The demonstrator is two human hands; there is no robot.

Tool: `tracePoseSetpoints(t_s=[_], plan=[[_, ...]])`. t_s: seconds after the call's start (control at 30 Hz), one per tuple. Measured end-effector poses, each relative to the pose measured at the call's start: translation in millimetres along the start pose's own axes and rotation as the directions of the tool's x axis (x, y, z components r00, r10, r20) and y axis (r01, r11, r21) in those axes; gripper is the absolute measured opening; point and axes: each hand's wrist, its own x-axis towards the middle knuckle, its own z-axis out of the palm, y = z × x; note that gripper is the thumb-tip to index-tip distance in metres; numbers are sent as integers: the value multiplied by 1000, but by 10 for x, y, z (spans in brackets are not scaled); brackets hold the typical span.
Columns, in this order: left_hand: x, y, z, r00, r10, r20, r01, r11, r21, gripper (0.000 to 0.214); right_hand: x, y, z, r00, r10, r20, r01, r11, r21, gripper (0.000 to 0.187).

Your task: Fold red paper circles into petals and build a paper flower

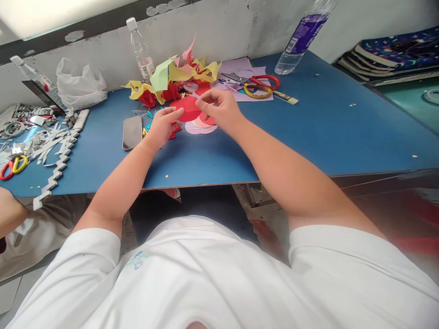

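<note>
Between my two hands is a red paper circle (pixel 187 111), held up over the blue table. My left hand (pixel 163 124) pinches its left edge between thumb and fingers. At its right edge, the thumb and fingers of my right hand (pixel 221 108) close on the paper. Below my right hand lies a stack of cut paper circles (pixel 201 128), pink, red and lilac. Small folded red and blue paper pieces lie partly hidden behind my left hand. Just left of that hand rests a phone (pixel 132 133).
Crumpled yellow, green and red paper shapes (pixel 168 77) pile up behind my hands. Scissors (pixel 257 86) lie on lilac paper (pixel 240 68). Bottles (pixel 302 39) (pixel 140 50) stand at the back. Left are a plastic bag (pixel 80 84), paper scraps, a folded strip (pixel 60 164) and another person's arm (pixel 12 212).
</note>
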Motion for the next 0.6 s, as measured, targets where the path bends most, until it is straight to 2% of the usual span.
tracePoseSetpoints(t_s=[0.1,0.17,0.37,0.5,0.6], plan=[[-25,77,16,990,-138,25,139,987,-83,53,-1,-50,-11,999,-35,33,34,999,17,64],[-61,134,40,983,-168,71,174,981,-88,51,-6,-63,8,999,-8,41,6,999,39,61],[-154,211,130,984,-117,138,133,985,-110,49,-56,-41,87,998,33,52,-40,990,137,70],[-160,178,157,980,-90,175,115,984,-139,52,-64,27,120,995,50,90,-65,984,168,84],[-145,128,167,981,-55,184,81,987,-139,50,-61,54,161,997,38,68,-48,986,160,90]])
